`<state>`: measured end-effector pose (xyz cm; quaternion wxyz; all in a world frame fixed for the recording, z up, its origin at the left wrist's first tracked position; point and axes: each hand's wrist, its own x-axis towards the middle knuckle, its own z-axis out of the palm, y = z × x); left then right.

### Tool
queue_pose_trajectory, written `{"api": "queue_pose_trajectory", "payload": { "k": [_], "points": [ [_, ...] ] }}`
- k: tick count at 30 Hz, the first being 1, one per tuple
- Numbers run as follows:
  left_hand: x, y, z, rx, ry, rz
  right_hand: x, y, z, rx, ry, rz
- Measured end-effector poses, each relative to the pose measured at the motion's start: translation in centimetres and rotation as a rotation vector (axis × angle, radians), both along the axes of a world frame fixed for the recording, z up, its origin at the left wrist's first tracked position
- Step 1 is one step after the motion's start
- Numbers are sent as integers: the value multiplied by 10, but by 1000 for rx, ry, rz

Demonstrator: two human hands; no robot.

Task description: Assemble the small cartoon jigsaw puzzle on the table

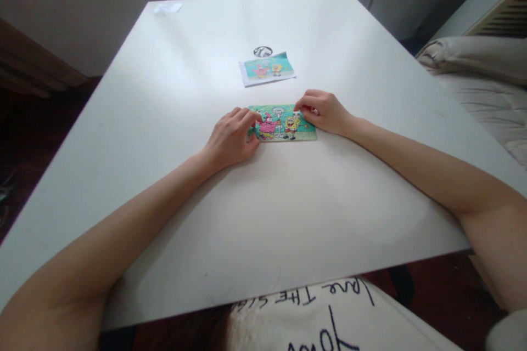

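Note:
A small cartoon jigsaw puzzle [284, 123] lies flat in the middle of the white table [263, 203]. My left hand [231, 137] rests on the puzzle's left end, fingers curled and pressed down on it. My right hand [323, 111] is at the puzzle's upper right corner, fingertips pinched together on a piece there. What the pinch holds is too small to name.
A printed reference picture [267, 69] of the same cartoon lies farther back on the table, with a small round dark object [262, 51] just behind it. A scrap of white paper [167, 8] sits at the far left corner. A cushioned seat [477, 77] stands to the right.

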<state>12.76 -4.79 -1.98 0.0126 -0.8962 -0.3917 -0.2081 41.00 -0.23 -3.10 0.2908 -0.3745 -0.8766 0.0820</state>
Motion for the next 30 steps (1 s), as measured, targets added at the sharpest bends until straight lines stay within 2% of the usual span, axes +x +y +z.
{"api": "queue_pose_trajectory", "payload": {
  "k": [8, 30],
  "points": [
    [0, 1, 1, -50, 33, -25, -1, -1, 1, 7, -1, -2],
    [0, 1, 2, -23, 48, -41, 0, -1, 2, 7, -2, -4]
  ]
}}
